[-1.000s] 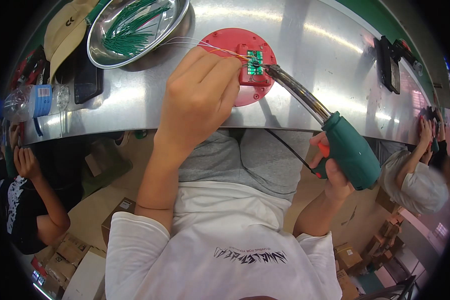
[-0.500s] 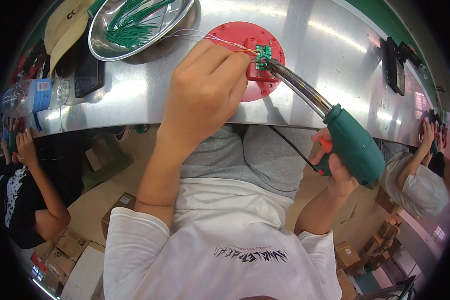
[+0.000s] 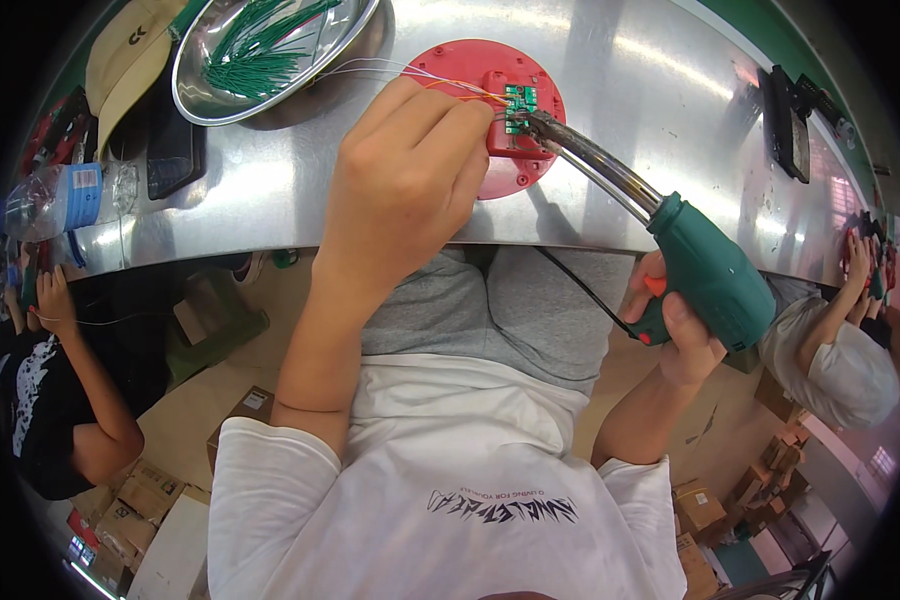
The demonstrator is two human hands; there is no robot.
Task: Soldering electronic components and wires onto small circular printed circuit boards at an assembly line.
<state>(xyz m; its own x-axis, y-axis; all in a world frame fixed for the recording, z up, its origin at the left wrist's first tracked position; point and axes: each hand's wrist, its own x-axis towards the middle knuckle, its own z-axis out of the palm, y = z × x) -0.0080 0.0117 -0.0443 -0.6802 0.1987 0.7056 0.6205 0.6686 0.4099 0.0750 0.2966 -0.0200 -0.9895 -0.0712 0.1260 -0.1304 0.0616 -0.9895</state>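
Note:
On the metal table lies a round red plastic housing [image 3: 526,62] with a small green circuit board [image 3: 519,97] set in its raised middle. My right hand [image 3: 682,325] is wrapped around the handle of a green soldering gun [image 3: 715,265], a finger at its orange trigger. The gun's dark tip touches or hovers just over the board's lower right part; which one I cannot tell. My left hand [image 3: 405,180] is closed in a pinch at the board's left edge, on a thin wire partly hidden by the fingers. White and orange wires [image 3: 450,82] run from the board past that hand.
A steel bowl [image 3: 192,97] with a bundle of green wires [image 3: 260,60] stands at the far left. Near it are a tan cap [image 3: 125,60], a black phone [image 3: 175,160] and a plastic bottle [image 3: 55,200]. A black device [image 3: 790,125] lies at right. Other people sit on both sides.
The housing and my left hand have shifted slightly left in the picture. The soldering gun's body has come up a little, its tip still at the board.

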